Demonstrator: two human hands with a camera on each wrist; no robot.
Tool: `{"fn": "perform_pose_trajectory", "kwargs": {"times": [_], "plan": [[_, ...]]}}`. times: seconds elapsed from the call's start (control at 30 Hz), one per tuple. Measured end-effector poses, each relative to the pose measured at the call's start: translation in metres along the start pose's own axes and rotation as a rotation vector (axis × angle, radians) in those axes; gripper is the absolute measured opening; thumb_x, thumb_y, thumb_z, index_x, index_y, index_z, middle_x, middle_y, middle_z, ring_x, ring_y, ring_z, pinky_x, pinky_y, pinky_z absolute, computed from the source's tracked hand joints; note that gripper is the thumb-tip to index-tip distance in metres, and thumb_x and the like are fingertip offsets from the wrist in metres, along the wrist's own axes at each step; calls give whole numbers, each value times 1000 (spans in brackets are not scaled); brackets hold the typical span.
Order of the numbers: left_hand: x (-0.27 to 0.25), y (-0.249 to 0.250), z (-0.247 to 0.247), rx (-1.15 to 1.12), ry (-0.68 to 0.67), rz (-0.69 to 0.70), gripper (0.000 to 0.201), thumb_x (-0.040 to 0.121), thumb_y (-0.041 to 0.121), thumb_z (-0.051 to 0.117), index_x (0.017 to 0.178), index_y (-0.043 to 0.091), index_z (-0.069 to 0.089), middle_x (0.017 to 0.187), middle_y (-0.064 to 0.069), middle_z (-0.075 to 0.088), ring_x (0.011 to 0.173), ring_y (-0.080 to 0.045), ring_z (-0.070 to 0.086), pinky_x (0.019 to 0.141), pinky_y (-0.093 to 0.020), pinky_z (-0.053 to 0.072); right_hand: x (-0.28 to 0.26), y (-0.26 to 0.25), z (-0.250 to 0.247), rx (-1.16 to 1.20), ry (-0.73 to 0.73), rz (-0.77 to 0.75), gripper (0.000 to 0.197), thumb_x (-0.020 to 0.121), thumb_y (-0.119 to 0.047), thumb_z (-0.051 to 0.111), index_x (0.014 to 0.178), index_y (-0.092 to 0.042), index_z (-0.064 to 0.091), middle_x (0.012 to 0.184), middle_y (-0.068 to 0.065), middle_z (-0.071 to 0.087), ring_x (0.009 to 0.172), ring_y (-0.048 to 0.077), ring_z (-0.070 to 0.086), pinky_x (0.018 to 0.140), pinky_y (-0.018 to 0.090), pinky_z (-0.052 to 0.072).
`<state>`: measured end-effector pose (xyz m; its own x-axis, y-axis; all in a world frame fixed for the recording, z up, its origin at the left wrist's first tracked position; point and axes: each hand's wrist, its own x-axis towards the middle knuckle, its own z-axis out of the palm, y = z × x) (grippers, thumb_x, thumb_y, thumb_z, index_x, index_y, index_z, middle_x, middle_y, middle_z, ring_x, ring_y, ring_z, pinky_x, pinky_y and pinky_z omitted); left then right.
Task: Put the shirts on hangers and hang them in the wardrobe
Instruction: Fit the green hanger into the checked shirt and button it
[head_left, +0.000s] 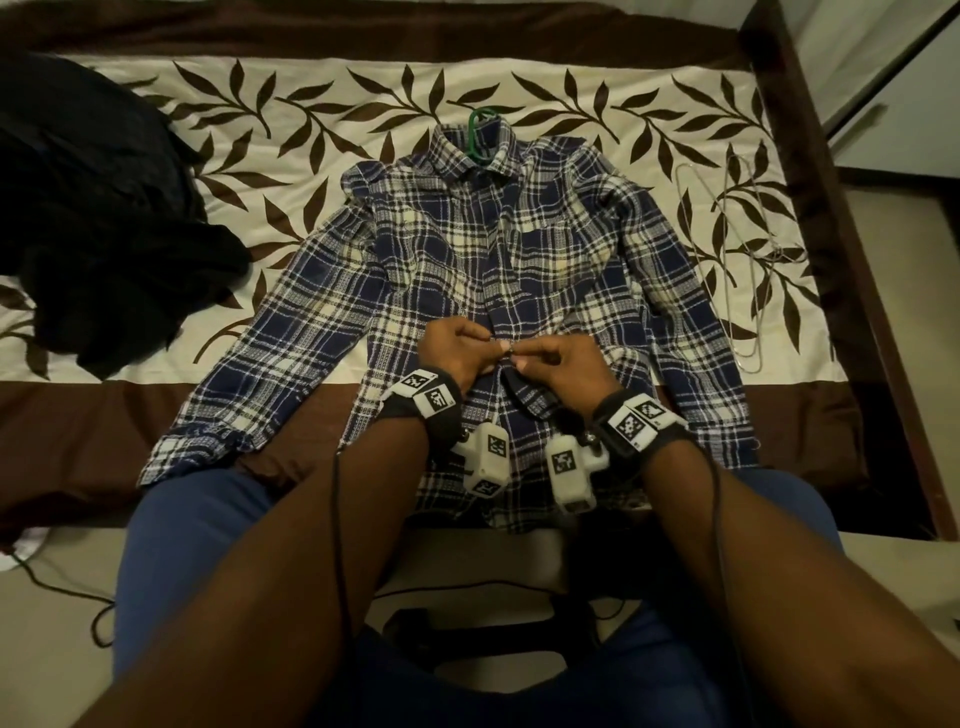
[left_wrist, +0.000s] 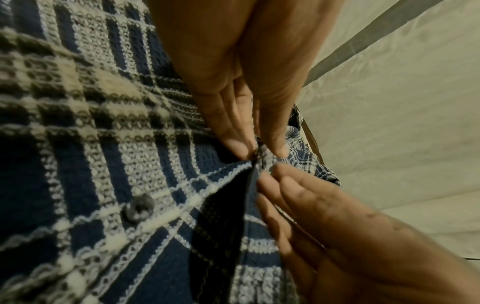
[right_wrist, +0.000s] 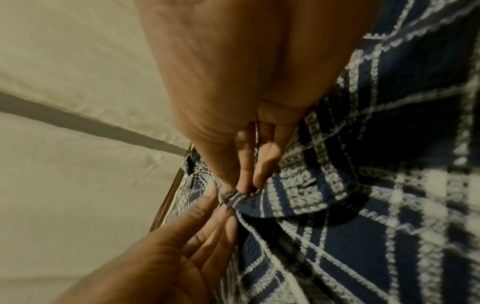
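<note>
A blue and white plaid shirt (head_left: 467, 249) lies flat, front up, on the bed, with a green hanger hook (head_left: 477, 132) poking out of its collar. Both hands meet at the shirt's front placket, low on the chest. My left hand (head_left: 493, 347) pinches the placket edge between thumb and fingers (left_wrist: 236, 144). My right hand (head_left: 523, 359) pinches the facing edge, its fingertips (right_wrist: 244, 185) bunching the cloth. A dark button (left_wrist: 139, 207) sits unfastened lower down the left panel. What lies between the pinching fingertips is hidden.
A heap of black clothing (head_left: 93, 208) lies at the left of the bed. Thin metal hangers (head_left: 737, 249) lie to the right of the shirt. The dark wooden bed frame (head_left: 852, 218) runs along the right side. A black cable (head_left: 62, 587) trails on the floor.
</note>
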<state>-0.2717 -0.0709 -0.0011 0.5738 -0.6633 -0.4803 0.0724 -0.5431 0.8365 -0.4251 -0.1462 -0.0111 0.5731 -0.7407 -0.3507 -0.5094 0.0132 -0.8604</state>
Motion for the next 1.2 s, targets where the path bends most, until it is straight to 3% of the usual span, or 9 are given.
{"fn": "perform_pose_trajectory", "kwargs": {"times": [0.17,0.27,0.37,0.5,0.63,0.83,1.0,1.1,1.2], "plan": [[-21,-12,-16,168,-73,-14,10,83,2,75,85,7,66,87,-11,71,79,-24,72,72,-37,62,-33,0,-6,-290,286,-152,5,90,-21,71,90,-17,74,82,-6,72,72,4,64,66,16,51],[-45,-31,-22,308,-157,-12,5,86,9,75,85,6,71,81,-8,73,67,-18,69,64,-33,62,-56,7,-3,-397,251,-150,23,88,-34,74,75,-16,65,67,-7,63,61,7,59,57,20,45],[-61,-51,-21,509,-213,40,17,85,16,77,101,9,76,96,-6,75,84,-22,71,78,-36,61,-65,17,7,-622,166,-87,24,86,-39,74,84,-18,61,81,-4,63,75,16,60,67,31,50],[-76,-59,-12,628,-189,116,30,89,18,69,119,13,72,111,-8,74,97,-23,69,88,-32,55,-65,21,17,-743,215,64,45,90,-39,68,125,-15,52,125,12,51,112,31,53,90,40,48],[-77,-59,-7,655,-159,145,30,93,20,65,121,13,71,117,-8,72,105,-25,67,94,-32,53,-63,22,15,-822,275,34,32,94,-31,62,118,-10,58,119,16,51,110,36,51,82,42,48],[-65,-58,-4,657,-134,121,18,94,18,63,107,11,73,110,-10,72,101,-28,66,86,-31,50,-61,9,1,-868,279,-113,14,98,-5,48,110,-4,55,105,20,60,93,37,56,69,36,36],[-62,-51,3,695,-128,108,15,93,16,60,86,8,72,88,-10,73,84,-29,68,81,-42,58,-66,-17,-11,-1011,215,-380,29,73,11,73,100,2,66,101,20,60,93,36,54,67,40,47],[-60,-52,4,706,-117,96,15,91,13,56,86,7,69,86,-12,71,83,-31,66,78,-44,59,-63,-23,-11,-891,283,-324,20,88,4,59,106,-2,66,109,19,56,98,35,53,74,38,44],[-61,-50,-2,633,-124,77,15,90,10,59,79,7,68,82,-10,70,80,-27,66,72,-35,56,-60,-17,-10,-670,322,-167,26,91,3,57,112,-5,69,107,16,66,97,33,62,78,32,47]]}}
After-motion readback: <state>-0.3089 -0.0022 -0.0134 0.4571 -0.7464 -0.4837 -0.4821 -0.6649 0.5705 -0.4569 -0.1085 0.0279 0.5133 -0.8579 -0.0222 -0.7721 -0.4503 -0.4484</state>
